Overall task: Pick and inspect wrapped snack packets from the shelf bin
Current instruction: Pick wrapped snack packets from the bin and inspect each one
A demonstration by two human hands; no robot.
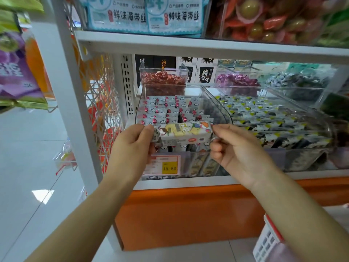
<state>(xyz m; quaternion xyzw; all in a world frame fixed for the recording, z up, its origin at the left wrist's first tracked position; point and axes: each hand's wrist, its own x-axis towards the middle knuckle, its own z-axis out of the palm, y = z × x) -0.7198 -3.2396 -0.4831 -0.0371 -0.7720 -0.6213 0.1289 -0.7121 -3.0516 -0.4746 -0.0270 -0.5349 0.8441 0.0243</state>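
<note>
The snack packet (pixel 184 133) lies level between both hands, in front of the clear bin (pixel 217 103). The left hand (pixel 132 142) pinches its left end. The right hand (pixel 234 148) pinches its right end.

Retail shop, snack aisle. White metal shelving (pixel 207 47) on an orange plinth (pixel 188 214). Clear plastic bins (pixel 215 104) stand side by side along the shelf's front edge, filled with individually wrapped snacks (pixel 160 110) sorted by kind. A printed price tag (pixel 164 165) reading 15.80 sits at the front edge below the left bin. Printed packets (pixel 173 16) line the shelf above. Bagged goods (pixel 17 72) hang beside a wire rack (pixel 98 103) at the left end. Glossy tiled floor (pixel 28 148); a white slotted basket (pixel 268 241) at lower right.
</note>
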